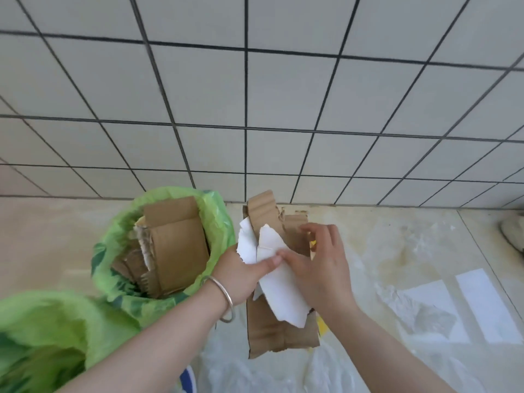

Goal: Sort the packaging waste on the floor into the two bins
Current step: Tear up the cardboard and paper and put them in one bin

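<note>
My left hand (241,272), with a silver bangle on the wrist, grips a stack of brown cardboard pieces (272,330) and torn white paper (279,282), held just right of a bin. My right hand (320,265) touches the same stack, fingers on the white paper and the cardboard's upper edge. The bin with a green liner (119,242) beside the stack holds several folded cardboard pieces (175,245). A second green-lined bin (42,336) sits at the lower left, its contents blurred.
Clear plastic film (411,307) and white paper sheets (487,304) lie on the beige floor to the right. More thin plastic (255,373) lies below my hands. A tiled wall rises behind the bins. A pale object (513,231) sits at the far right edge.
</note>
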`<state>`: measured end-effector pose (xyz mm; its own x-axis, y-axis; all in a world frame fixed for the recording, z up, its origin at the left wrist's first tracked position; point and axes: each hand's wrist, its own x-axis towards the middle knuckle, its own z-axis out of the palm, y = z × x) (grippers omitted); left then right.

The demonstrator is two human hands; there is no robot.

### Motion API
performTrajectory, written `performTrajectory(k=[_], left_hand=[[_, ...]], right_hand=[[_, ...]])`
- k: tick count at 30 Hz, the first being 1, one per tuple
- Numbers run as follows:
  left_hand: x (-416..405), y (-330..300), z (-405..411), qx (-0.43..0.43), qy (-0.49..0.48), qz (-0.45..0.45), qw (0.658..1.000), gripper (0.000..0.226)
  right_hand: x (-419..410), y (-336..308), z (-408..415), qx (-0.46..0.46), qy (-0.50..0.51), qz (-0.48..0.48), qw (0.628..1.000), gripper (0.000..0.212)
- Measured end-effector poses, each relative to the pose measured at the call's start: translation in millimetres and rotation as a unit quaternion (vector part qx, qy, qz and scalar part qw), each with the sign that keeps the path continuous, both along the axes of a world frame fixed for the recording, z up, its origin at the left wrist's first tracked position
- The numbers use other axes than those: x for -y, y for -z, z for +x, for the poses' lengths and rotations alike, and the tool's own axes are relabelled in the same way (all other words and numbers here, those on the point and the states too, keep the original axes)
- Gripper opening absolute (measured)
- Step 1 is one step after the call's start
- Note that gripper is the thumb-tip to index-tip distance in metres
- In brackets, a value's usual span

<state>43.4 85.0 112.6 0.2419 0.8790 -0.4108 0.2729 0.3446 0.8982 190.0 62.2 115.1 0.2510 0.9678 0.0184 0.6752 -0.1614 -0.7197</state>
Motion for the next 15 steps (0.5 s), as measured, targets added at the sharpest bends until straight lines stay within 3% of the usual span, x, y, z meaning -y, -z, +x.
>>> performTrajectory(k=[2, 3, 6, 11, 15], left_hand=[[-1, -12, -19, -0.008, -0.021, 0.013, 1.000, 0.023], [-3, -17, -30, -0.015, -0.030, 0.021, 0.999, 0.022], [-11, -36, -65, -0.044, -0.066, 0.043, 0.996, 0.018], [-30, -72, -120, -0.006, -0.171, 0.180, 0.969, 0.042], [-41, -52, -153, -0.042, -0.197, 0.160, 0.966, 0.039]], right_hand=[[-10, -14, -15, -0.052, 0.008, -0.060, 0.997, 0.072], [-16, -23, -24, -0.097, -0.002, -0.110, 0.989, 0.074], [-31, -45, -51, -0.177, -0.091, -0.192, 0.961, 0.036], [-65, -71, -105, -0.199, -0.156, -0.093, 0.963, 0.023], [-85, -57, -144, -0.146, -0.178, -0.088, 0.969, 0.020]])
